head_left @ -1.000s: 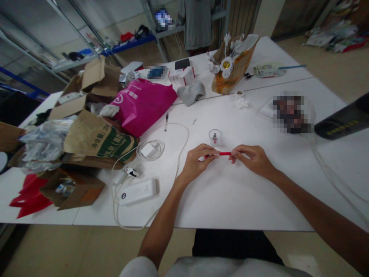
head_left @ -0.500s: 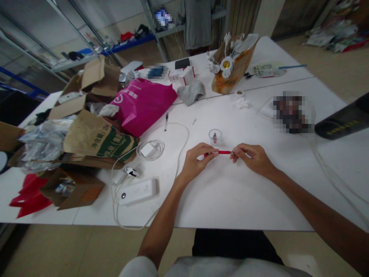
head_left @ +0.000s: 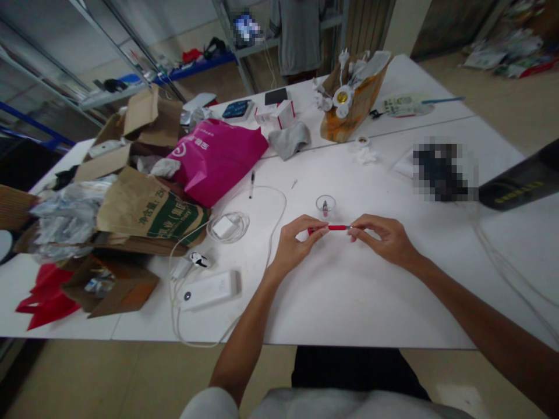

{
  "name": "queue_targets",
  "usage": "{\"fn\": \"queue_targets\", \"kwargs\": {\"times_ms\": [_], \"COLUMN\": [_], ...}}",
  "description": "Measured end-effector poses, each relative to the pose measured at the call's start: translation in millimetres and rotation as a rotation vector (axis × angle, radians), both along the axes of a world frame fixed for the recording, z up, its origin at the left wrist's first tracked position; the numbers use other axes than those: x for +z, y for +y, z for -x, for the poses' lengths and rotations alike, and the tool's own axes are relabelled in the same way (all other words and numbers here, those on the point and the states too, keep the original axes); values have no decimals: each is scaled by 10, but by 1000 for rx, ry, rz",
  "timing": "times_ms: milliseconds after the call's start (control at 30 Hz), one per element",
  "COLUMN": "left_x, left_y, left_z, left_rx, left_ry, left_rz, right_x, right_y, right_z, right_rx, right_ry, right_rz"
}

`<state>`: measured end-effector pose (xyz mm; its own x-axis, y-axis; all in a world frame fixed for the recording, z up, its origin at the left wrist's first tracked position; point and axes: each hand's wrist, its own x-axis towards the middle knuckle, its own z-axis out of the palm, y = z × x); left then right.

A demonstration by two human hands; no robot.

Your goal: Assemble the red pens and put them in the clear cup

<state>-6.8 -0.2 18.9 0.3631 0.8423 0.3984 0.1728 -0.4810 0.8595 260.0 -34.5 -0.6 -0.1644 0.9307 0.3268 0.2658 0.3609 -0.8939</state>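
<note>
You see through one camera, worn on your head, which looks from above your side of the table [head_left: 371,308], facing forward and down across its top. It is near enough that your left hand [head_left: 299,240] and right hand [head_left: 383,237] come close to mid-frame over the table, with your shirt [head_left: 323,405] and trousers [head_left: 349,372] showing below its near edge. Your view is also wide: the table runs out of frame on both sides, and you get shelves [head_left: 198,68] past its far edge and floor [head_left: 166,378] before its near one.
</note>
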Motion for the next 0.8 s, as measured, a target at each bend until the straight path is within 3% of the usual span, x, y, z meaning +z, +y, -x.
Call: {"fn": "queue_targets", "kwargs": {"times_ms": [300,567,800], "left_x": [-12,7,-2], "left_y": [1,-4,-7], "left_z": [-6,-7,-3], "left_rx": [-3,11,-10], "left_ry": [-25,-6,-21], "left_rz": [-27,-3,-13], "right_x": [36,-20,44], "right_y": [-7,-1,1], "right_z": [-11,-4,-3], "right_rx": [4,-23,2], "right_ry": [-70,-1,-41], "right_rz": [60,27,8]}}
